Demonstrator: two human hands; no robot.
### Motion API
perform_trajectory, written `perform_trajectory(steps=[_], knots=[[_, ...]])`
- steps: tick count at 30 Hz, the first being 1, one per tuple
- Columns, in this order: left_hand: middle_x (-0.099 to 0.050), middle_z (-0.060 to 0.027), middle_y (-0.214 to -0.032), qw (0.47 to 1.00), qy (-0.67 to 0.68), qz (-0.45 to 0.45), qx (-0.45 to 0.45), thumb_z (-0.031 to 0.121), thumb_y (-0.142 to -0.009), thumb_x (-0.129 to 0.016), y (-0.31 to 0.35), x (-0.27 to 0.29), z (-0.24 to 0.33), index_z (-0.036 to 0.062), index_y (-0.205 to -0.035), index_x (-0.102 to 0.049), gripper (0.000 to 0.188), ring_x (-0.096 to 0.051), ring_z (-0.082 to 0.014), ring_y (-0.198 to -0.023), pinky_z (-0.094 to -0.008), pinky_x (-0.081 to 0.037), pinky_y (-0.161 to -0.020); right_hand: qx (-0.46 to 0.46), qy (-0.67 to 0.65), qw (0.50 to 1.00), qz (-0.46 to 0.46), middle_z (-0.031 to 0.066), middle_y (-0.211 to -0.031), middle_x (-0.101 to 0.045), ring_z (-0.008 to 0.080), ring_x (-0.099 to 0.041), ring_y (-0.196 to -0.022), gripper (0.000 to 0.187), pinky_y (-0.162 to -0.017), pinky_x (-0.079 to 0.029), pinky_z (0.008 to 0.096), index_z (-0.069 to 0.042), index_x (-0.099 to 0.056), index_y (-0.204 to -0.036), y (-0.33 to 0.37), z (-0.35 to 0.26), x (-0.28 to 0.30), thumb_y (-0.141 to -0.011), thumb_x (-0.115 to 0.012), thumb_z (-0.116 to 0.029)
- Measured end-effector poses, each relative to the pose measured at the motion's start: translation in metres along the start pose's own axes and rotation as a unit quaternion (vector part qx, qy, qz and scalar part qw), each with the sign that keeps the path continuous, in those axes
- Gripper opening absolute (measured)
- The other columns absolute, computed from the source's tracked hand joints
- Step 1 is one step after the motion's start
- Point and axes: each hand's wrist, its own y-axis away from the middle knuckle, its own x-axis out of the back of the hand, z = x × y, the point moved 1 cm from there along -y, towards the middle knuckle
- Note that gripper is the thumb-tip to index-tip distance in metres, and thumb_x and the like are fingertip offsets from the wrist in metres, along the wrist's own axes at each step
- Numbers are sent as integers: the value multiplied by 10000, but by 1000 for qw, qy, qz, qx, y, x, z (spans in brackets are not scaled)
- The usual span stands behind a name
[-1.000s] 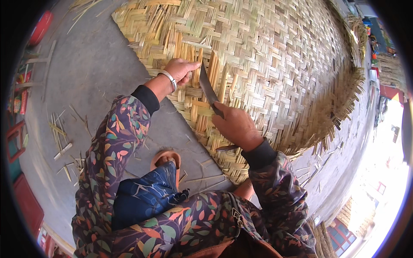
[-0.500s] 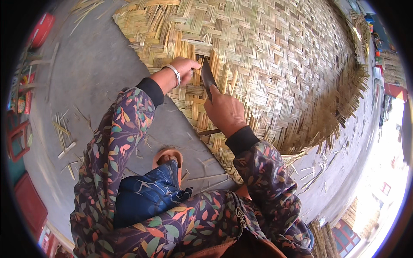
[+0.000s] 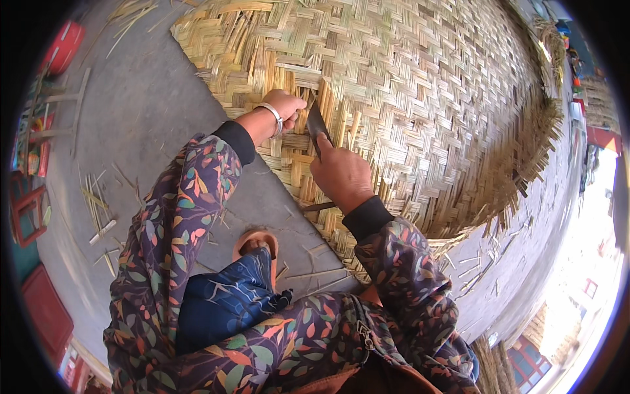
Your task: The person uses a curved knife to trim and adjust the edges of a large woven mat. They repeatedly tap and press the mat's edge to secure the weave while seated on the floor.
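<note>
A large woven mat [image 3: 420, 98] of pale split strips spreads before me, its near left edge crossing below my hands. My right hand [image 3: 341, 172] grips a dark-bladed knife [image 3: 316, 125], index finger laid along the blade. The knife's tip points away from me, beside a gap in the weave. Just left of the blade, my left hand [image 3: 285, 108] is closed in a pinch at the mat's strips; what sits between its fingertips is too small to make out. The knife's handle end [image 3: 319, 206] sticks out below my right wrist.
Grey concrete floor [image 3: 151, 85] lies left of the mat. Cut strips [image 3: 97, 203] are scattered on it, more [image 3: 482, 266] at the right. Red containers [image 3: 64, 47] and a wooden frame [image 3: 77, 108] stand along the left rim. My sandalled foot [image 3: 256, 244] is close to the mat's edge.
My right hand and the knife have shifted slightly down and left, drawing the blade tip a little nearer. My left hand has moved slightly, still pinched at the same spot.
</note>
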Motion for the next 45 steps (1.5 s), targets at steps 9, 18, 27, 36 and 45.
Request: perform_trajectory(steps=[9, 18, 27, 36, 45], knots=[[-568, -43, -575, 967, -220, 21, -122, 374, -845, -723, 5, 7, 10, 38, -688, -573, 400, -548, -163, -394, -305, -479, -433, 29, 63, 997, 18, 179, -809, -685, 338, -697, -735, 444, -623, -549, 437, -88, -530, -1313, -4, 4, -2, -885, -487, -196], [-615, -137, -670, 794, -478, 178, -330, 527, -796, -681, 8, 12, 2, 87, -696, -588, 461, -591, -356, -647, -475, -436, -567, 56, 133, 989, 24, 153, -755, -669, 292, -689, -658, 469, -549, -543, 416, -65, -510, -1340, 10, 0, -3, -893, -496, -208], [-616, -142, -683, 775, -501, 188, -335, 543, -822, -652, -2, 17, -8, 88, -694, -569, 479, -594, -380, -659, -491, -438, -571, 112, 91, 982, -122, 182, -667, -634, 338, -658, -609, 500, -583, -535, 418, -130, -537, -1316, 120, 58, 51, -827, -580, -221], [-632, -83, -667, 907, -193, 41, -373, 280, -891, -667, 9, -11, -1, 25, -974, -609, 274, -640, -167, -544, -302, -504, -512, 21, -234, 971, -53, 104, -667, -579, 138, -568, -594, 539, -618, -490, 305, -103, -546, -1329, 131, 91, 86, -800, -644, -125], [-571, -17, -623, 981, -66, -119, -136, 243, -851, -728, 24, -11, 2, 76, -756, -516, 286, -614, -105, -512, -251, -494, -450, 19, -412, 906, -92, -25, -744, -548, 49, -445, -663, 493, -598, -409, 229, -68, -518, -1350, 118, 87, 58, -870, -615, -122]])
